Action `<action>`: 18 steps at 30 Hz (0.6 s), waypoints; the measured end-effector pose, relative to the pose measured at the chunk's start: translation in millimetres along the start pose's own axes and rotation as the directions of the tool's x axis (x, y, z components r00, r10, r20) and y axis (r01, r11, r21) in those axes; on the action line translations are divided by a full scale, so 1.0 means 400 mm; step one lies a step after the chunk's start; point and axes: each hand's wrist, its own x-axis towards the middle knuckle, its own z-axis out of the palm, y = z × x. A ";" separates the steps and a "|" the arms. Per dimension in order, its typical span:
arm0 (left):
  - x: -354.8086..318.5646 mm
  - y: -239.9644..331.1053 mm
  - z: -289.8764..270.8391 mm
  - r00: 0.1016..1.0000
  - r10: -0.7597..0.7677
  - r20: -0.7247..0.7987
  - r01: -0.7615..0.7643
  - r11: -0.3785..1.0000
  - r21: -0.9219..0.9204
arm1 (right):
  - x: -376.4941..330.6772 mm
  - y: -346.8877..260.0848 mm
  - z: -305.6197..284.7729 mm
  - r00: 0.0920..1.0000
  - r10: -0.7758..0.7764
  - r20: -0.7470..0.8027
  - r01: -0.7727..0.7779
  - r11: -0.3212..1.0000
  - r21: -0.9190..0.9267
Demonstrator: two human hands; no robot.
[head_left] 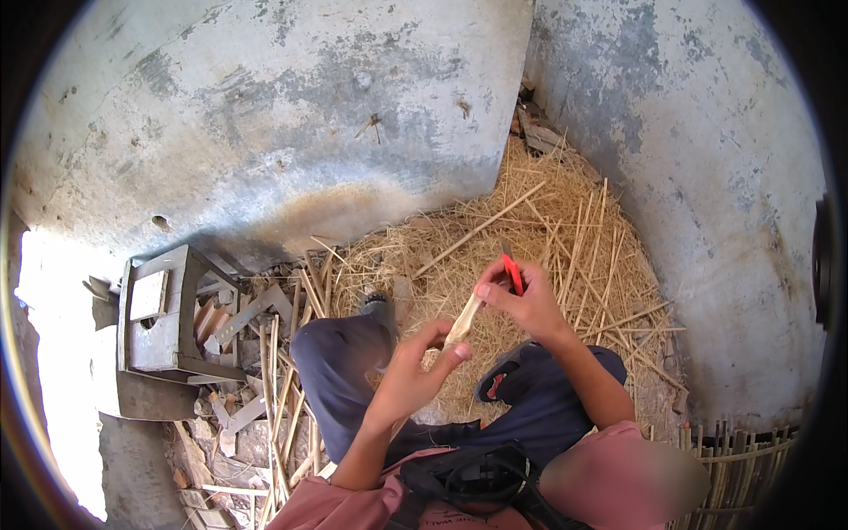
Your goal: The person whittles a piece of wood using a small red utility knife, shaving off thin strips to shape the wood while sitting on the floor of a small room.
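Above my lap, a pale, bamboo-like strip [464, 321] slants between my two hands, wider at its lower end. My left hand [415, 362] grips that lower end between thumb and fingers. The thumb and forefinger of my right hand [521, 309] pinch around the upper end. Tucked in the same right hand is a red-and-black cutter knife [512, 272], its narrow dark tip pointing up and away from the strip. Part of the knife's handle is hidden by my fingers.
Straw-like shavings [565, 230] and long split sticks [481, 228] cover the floor ahead. An old wooden frame [159, 309] lies at left among scrap wood. Peeling walls [353, 97] enclose the corner. A slatted basket-like rim [742, 459] stands at lower right.
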 end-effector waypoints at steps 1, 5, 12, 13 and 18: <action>-0.006 0.011 -0.010 0.998 -0.049 0.043 0.049 0.999 -0.001 | 0.001 0.005 -0.005 1.000 -0.006 -0.021 0.005 1.000 -0.018; -0.005 0.019 -0.022 0.993 -0.075 0.094 0.078 0.996 -0.033 | -0.002 -0.016 0.001 1.000 0.015 -0.024 -0.013 0.998 0.055; -0.002 0.011 -0.033 0.989 -0.116 0.093 0.137 0.956 -0.261 | -0.011 -0.012 -0.001 0.993 -0.102 0.055 0.101 0.995 0.016; -0.002 0.010 -0.039 0.988 -0.118 0.100 0.141 0.952 -0.271 | -0.013 -0.002 0.001 0.982 -0.180 0.062 0.182 0.983 -0.035; -0.003 -0.001 -0.038 0.990 -0.127 0.068 0.143 0.917 -0.372 | -0.024 0.020 0.008 0.929 -0.332 0.163 0.368 0.873 -0.321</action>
